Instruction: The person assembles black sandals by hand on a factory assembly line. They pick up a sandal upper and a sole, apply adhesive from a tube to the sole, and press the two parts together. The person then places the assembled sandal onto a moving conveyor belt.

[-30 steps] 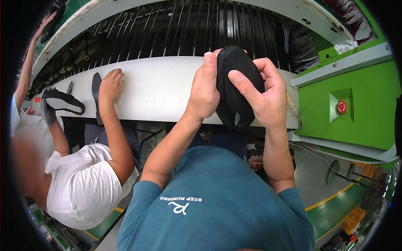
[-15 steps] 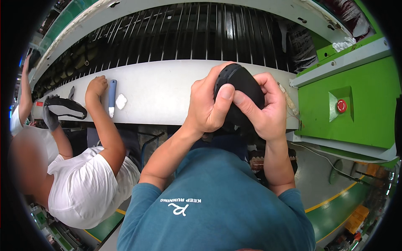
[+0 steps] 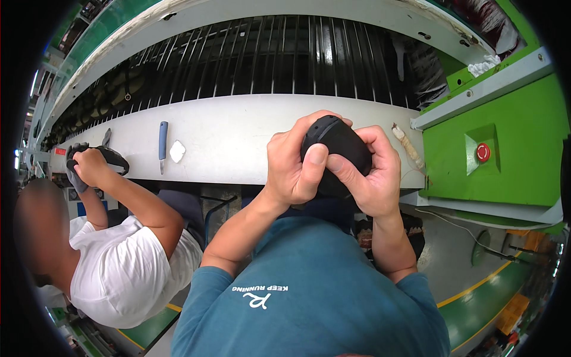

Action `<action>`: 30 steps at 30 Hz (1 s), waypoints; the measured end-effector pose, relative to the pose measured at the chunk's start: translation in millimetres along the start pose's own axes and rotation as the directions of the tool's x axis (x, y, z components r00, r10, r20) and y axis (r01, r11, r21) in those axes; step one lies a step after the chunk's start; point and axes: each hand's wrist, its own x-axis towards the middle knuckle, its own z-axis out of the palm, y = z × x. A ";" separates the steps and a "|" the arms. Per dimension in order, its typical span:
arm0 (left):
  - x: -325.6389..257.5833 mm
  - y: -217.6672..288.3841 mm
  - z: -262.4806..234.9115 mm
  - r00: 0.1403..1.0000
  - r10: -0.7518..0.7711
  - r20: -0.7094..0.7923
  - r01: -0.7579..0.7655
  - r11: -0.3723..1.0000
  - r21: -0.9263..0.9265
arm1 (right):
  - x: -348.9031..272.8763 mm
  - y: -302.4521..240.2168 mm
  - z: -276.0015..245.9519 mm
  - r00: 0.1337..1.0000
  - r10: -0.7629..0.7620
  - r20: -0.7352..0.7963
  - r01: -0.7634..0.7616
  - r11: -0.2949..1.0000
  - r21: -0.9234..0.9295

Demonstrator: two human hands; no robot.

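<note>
Between both my hands is a black shoe [image 3: 342,143], raised over the near edge of the white worktop, its rounded end pointing away from me. My left hand [image 3: 292,166] is wrapped round its left side, the thumb pressing on the dark upper surface. From the right, my right hand [image 3: 379,175] grips the other side, and its thumb lies close to the left one. My palms and the low angle hide the shoe's lower part.
Left on the white worktop [image 3: 232,137] lie a blue-handled blade tool [image 3: 163,143] and a white lump [image 3: 177,152]. A wrapped stick-like tool [image 3: 407,146] lies right, beside a green machine panel [image 3: 517,172]. Rollers [image 3: 279,59] run behind. A co-worker handles another dark shoe [image 3: 116,159].
My hands and the shoe sit slightly lower in view, the shoe tilted a little differently. The co-worker's bare hand has moved left from near the blue-handled tool to their shoe.
</note>
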 end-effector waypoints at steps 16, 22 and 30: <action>-0.8 26.4 -17.5 0.990 -0.135 0.053 0.134 0.991 0.008 | -6.9 -6.5 2.5 0.996 -0.077 0.047 0.082 0.991 -0.105; -27.3 25.2 -29.9 0.996 -0.087 0.000 0.087 0.996 -0.030 | -13.9 -8.0 11.7 0.947 -0.311 0.081 0.321 0.934 -0.157; -47.6 22.2 -29.4 0.990 -0.022 -0.139 -0.001 0.986 -0.164 | -12.4 -20.2 20.1 0.972 -0.178 0.153 0.191 0.979 -0.069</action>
